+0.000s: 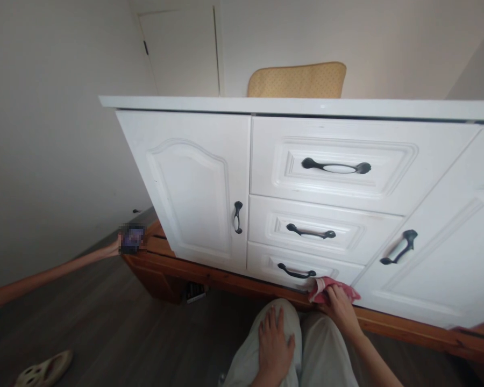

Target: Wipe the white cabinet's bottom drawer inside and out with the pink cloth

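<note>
My right hand (341,310) presses a pinkish-red cloth (326,288) against the lower edge of the bottom drawer (262,258) of a white cabinet (197,188). The fingers are bent over the cloth, just under the dark handle (296,271) of that drawer. Resting flat on my left knee (287,312), my left hand (275,341) has its fingers somewhat spread and nothing in it.
The cabinet stands on a brown wooden base (226,279). Another person's arm (64,274) reaches in from the left, its hand at a blurred dark device (132,239). A beige clog (48,368) is on the floor; a yellow chair back (298,80) rises behind the cabinet.
</note>
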{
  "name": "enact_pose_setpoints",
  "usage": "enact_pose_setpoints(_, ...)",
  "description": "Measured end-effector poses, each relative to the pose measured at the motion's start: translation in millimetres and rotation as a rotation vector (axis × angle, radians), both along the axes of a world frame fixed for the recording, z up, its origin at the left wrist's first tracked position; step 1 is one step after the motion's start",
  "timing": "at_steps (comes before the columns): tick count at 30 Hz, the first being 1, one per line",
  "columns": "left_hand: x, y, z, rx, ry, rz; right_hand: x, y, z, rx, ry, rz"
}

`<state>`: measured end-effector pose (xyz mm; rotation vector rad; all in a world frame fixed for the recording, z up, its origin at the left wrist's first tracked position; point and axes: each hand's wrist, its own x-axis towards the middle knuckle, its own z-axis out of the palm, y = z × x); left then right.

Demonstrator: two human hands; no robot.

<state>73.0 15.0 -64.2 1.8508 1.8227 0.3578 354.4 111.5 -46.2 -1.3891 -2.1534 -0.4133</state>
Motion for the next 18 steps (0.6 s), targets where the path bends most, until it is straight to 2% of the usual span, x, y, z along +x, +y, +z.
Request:
enact_pose_setpoints(3, -4, 1, 2.2, -0.01, -0.015, -0.016, -1, 2, 27.9, 0.035, 0.042, -0.008)
enact_pose_setpoints(7, -6, 4, 1.0, -0.024, -0.014, -0.042, 6, 13, 84.6, 0.093, 0.192, -0.06)
enact_pose_setpoints(11, -2, 6, -0.3, 0.011, 0.028, -0.021, 9, 20, 135.9, 0.058, 0.401, -0.061)
enact_pose_setpoints(14, 2, 7, 0.8, 0.019, 0.059, -0.004, 1, 18, 151.1, 0.017, 0.499, -0.057)
enact_pose_setpoints(18, 2, 6, 6.7, -0.016, 0.094, -0.036, -19, 5, 152.0, -0.073, 0.736, -0.085)
